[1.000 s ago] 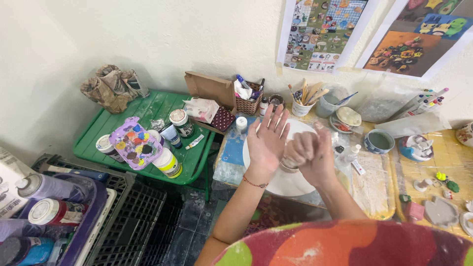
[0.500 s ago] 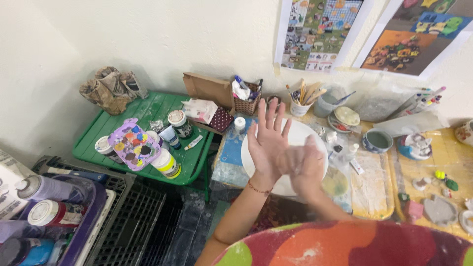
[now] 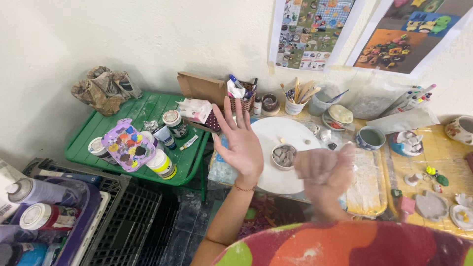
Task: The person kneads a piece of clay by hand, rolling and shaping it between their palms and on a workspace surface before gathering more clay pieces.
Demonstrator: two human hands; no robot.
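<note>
The left hand (image 3: 242, 143) is raised over the counter (image 3: 443, 157), palm toward the camera, fingers spread wide and holding nothing. The right hand (image 3: 325, 170) hangs just beside it, blurred; its grip cannot be told, though no thing shows in it. Between and behind the two hands lies a round white board (image 3: 286, 135), and on it stands a small bowl (image 3: 284, 156) filled with grey pieces, nearest to the left hand's little-finger side. A blue-rimmed cup (image 3: 370, 137) sits to the right of the board, near a yellow tray (image 3: 367, 180).

Left of the board stands a low green table (image 3: 143, 111). On it rest a purple paint palette (image 3: 129, 145) dotted with colours, several paint jars (image 3: 175, 123) and a white tube (image 3: 188, 143). A cup of brushes (image 3: 295, 98) stands at the wall behind the board. Spray cans (image 3: 37, 192) lie in a bin at the lower left.
</note>
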